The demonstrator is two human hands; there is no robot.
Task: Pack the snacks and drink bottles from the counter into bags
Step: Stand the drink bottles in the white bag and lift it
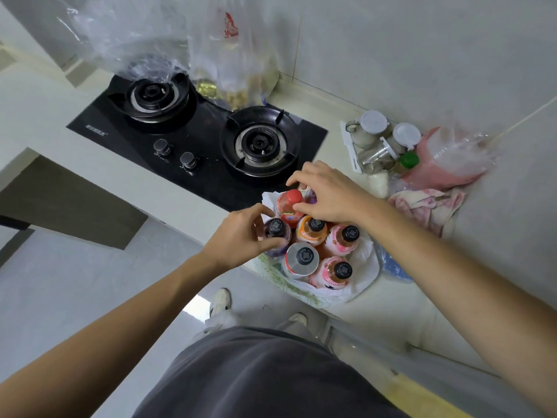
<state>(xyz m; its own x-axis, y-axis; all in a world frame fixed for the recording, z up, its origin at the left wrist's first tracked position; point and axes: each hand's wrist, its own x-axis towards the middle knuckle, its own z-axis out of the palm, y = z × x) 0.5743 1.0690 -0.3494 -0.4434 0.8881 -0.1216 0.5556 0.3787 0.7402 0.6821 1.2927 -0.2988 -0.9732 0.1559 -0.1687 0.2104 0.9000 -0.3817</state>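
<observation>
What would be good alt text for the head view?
Two hands arrange drink bottles standing in a white plastic bag on a kitchen counter: the left hand grips a purple bottle, the right hand touches a red bottle. A black gas hob lies behind.

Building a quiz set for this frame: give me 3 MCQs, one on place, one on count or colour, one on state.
1. Where do the drink bottles stand?
A. in a white bag on the counter
B. on the stove
C. on the floor

2. What colour is the cap of the red bottle?
A. black
B. red
C. green

3. What is the left hand doing?
A. hanging idle
B. turning a stove knob
C. gripping the purple bottle

Key: 1 A, the white bag spreads around the cluster beside the stove. 2 B, its cap is red while its neighbours' caps are black. 3 C, its fingers curl round that bottle.
</observation>
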